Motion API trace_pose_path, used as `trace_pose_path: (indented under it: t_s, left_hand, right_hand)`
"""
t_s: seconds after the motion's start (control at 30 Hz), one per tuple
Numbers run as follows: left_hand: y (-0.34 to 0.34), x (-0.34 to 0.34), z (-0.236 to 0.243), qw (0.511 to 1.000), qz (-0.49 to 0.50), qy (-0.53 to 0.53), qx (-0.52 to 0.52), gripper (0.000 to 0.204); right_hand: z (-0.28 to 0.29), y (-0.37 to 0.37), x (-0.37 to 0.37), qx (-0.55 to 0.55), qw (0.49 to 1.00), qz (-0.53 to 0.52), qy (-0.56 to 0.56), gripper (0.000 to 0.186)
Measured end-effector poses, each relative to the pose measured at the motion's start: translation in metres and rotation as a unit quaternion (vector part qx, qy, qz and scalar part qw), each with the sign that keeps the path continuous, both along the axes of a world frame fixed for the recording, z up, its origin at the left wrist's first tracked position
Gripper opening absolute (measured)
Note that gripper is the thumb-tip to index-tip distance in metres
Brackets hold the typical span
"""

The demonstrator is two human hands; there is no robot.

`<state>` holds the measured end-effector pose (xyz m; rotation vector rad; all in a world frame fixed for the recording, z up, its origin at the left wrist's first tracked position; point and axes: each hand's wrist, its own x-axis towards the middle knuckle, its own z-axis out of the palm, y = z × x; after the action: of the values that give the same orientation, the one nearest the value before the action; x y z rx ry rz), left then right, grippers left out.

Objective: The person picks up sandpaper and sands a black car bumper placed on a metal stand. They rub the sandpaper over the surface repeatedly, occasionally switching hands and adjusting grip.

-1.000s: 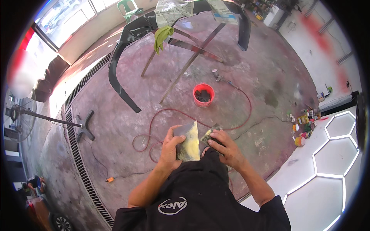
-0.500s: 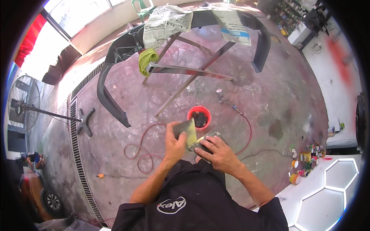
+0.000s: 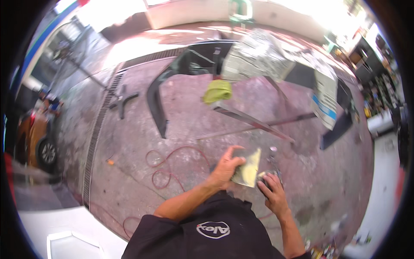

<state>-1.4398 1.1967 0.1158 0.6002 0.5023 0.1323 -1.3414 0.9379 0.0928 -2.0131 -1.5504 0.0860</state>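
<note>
Low in the head view, my left hand [image 3: 226, 169] grips a flat square plate [image 3: 249, 167] smeared with pale yellow paste, thumb on its face. Just to its right, my right hand [image 3: 272, 192] has its fingers closed over a small dark piece [image 3: 261, 184] with yellow on it; its exact shape is blurred. The two held pieces are close together over the stained concrete floor [image 3: 194, 164].
A dark car bumper [image 3: 157, 101] lies across a metal stand [image 3: 241, 118], with newspaper [image 3: 254, 56] and a green cloth [image 3: 217, 90]. A red hose [image 3: 168, 175] loops below. A fan base [image 3: 123, 103] and floor drain [image 3: 97, 142] are left, beside another person [image 3: 49, 98] and orange car [image 3: 28, 142].
The view has swung, shifting the bumper and stand rightward and bringing the back wall into view. Both hands moved right and slightly down, still holding their pieces, which have separated slightly since half a second ago.
</note>
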Motion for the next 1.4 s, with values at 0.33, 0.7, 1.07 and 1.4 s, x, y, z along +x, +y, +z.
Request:
trace_pose_path:
  t_s: [0.33,0.7,1.07,1.4]
  left_hand:
    - [0.036,0.07,-0.015,0.991,0.072,0.093,0.062,0.041]
    - [-0.005,0.165,-0.052,0.977,0.109,0.164,0.085,0.053]
    - [-0.013,0.304,-0.028,0.965,0.116,0.067,0.224,0.04]
    - [0.032,0.343,-0.003,0.964,0.105,-0.026,0.245,0.04]
  right_hand:
    - [-0.013,0.037,0.129,0.218,0.541,-0.164,0.796,0.058]
    - [-0.102,0.027,0.253,0.294,0.4,-0.037,0.867,0.079]
    - [-0.058,0.0,0.339,0.257,0.739,-0.233,0.578,0.048]
    - [0.017,0.039,0.336,0.107,0.957,-0.268,-0.011,0.052]
